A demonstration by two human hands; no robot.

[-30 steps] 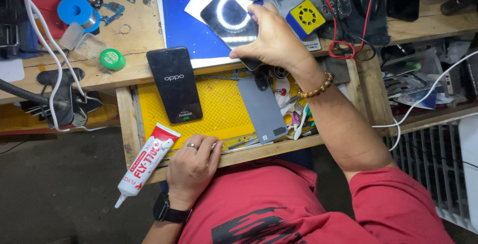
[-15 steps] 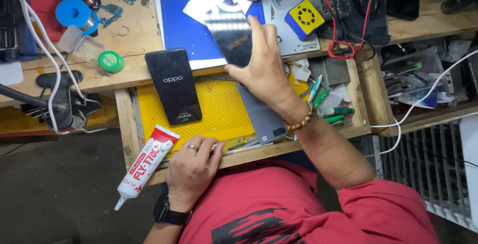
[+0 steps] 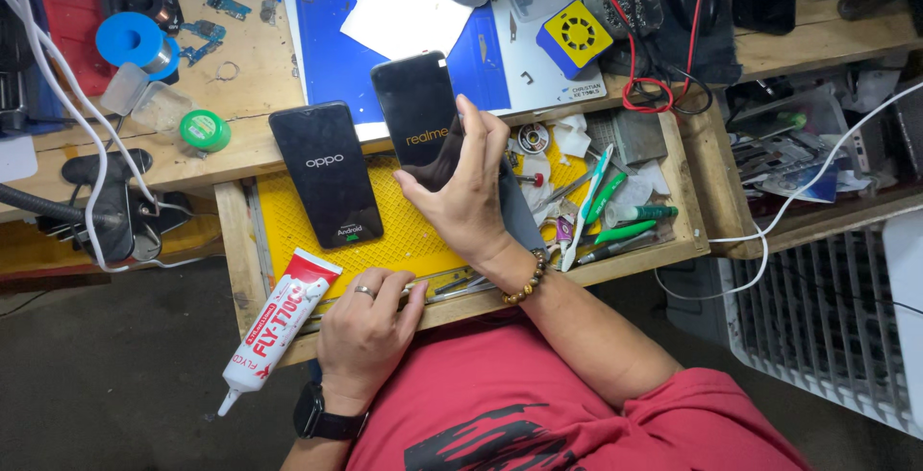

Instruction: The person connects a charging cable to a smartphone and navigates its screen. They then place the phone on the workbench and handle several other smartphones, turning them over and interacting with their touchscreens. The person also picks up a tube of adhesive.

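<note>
Wooden bench (image 3: 240,149) up top, open drawer (image 3: 687,231) below, lined with a dimpled yellow mat (image 3: 298,231). Above the mat, a phone (image 3: 415,111): glossy black slab, rounded corners, long axis nearly upright, top leaning slightly left, lit screen with a logo. Gripped at its lower end by the right hand (image 3: 466,192), fingers wrapped round the right edge. A second phone (image 3: 325,173), flat across bench and mat. Left hand (image 3: 370,332) curled over the drawer's front rim, holding a glue tube (image 3: 274,322), white and red, nozzle down-left.
</note>
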